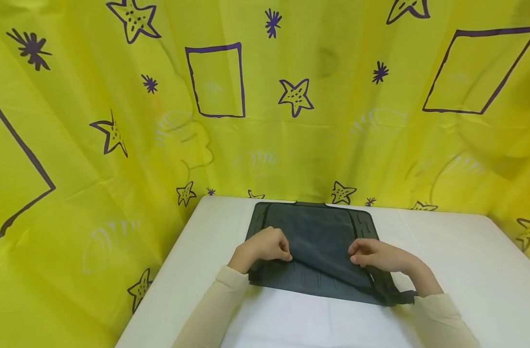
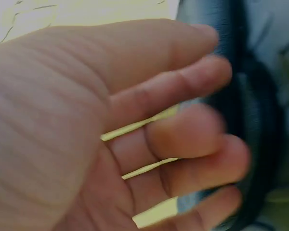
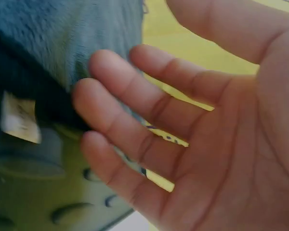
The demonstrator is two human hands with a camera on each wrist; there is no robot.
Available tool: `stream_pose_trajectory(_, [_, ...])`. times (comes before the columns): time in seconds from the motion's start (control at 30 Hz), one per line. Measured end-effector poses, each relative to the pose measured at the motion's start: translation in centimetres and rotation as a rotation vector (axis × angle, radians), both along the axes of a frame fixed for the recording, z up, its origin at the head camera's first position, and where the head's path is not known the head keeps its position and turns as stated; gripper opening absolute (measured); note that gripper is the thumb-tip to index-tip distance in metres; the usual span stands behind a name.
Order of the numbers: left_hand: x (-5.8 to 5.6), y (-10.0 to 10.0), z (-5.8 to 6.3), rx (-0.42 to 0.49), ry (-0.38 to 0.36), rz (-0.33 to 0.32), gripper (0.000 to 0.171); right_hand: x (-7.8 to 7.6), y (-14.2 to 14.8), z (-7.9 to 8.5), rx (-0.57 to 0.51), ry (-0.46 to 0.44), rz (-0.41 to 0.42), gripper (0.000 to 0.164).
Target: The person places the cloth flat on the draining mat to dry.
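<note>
A dark grey cloth [image 1: 315, 237], fuzzy in the right wrist view, lies over a dark, ridged plastic tray [image 1: 291, 278] on the white table. My left hand [image 1: 267, 244] is at the cloth's front left edge, where thumb and forefinger appear to pinch it. In the left wrist view the dark hem [image 2: 231, 29] runs just past the fingertips. Beside the cloth's right edge is my right hand [image 1: 378, 254], its fingers loosely bent and spread. A small pale tag [image 3: 20, 118] hangs below the cloth's edge in the right wrist view.
The white table [image 1: 439, 241] reaches past the tray on both sides. Behind it and along the left hangs a yellow curtain [image 1: 256, 140] printed with purple starfish and frames. A dark strap-like end [image 1: 405, 297] sticks out at the tray's front right corner.
</note>
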State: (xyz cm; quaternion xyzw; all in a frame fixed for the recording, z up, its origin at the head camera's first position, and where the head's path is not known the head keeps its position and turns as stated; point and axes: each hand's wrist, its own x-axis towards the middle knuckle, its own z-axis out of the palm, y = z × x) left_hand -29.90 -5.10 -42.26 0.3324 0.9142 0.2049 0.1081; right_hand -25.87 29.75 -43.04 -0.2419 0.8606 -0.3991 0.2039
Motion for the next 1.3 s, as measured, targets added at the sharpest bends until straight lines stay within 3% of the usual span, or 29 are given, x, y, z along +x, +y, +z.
stream_pose_trajectory(0.13, [0.3, 0.8, -0.9, -0.11, 0.034, 0.043, 0.005, 0.1, -0.7, -0.6, 0.036, -0.008, 0.015, 0.031])
stream_pose_trajectory(0.33, [0.3, 1.5, -1.6, -0.178, 0.13, 0.112, 0.017, 0.0, -1.2, -1.3, 0.084, -0.023, 0.005, 0.029])
stream_pose_trajectory(0.57, [0.3, 2.1, -2.1, -0.234, 0.268, 0.112, 0.024, 0.5, -1.8, -1.2, 0.159, -0.03, -0.037, 0.034])
stream_pose_trajectory(0.77, [0.2, 2.2, -2.1, -0.252, 0.302, 0.089, 0.026, 1.0, -2.4, -1.0, 0.213, 0.001, -0.035, 0.037])
stream_pose_trajectory(1.0, [0.1, 2.4, -2.5, -0.325, 0.38, 0.069, 0.032, 1.1, -2.8, -1.1, 0.215, 0.032, -0.025, 0.026])
stream_pose_trajectory(1.13, [-0.1, 1.9, -2.3, -0.275, 0.358, 0.045, 0.034, 0.8, -2.5, -1.2, 0.223, 0.044, -0.025, 0.022])
stream_pose_trajectory(1.3, [-0.7, 0.0, -0.8, -0.075, 0.149, 0.011, 0.029, 0.3, -1.8, -1.3, 0.213, 0.047, -0.031, 0.018])
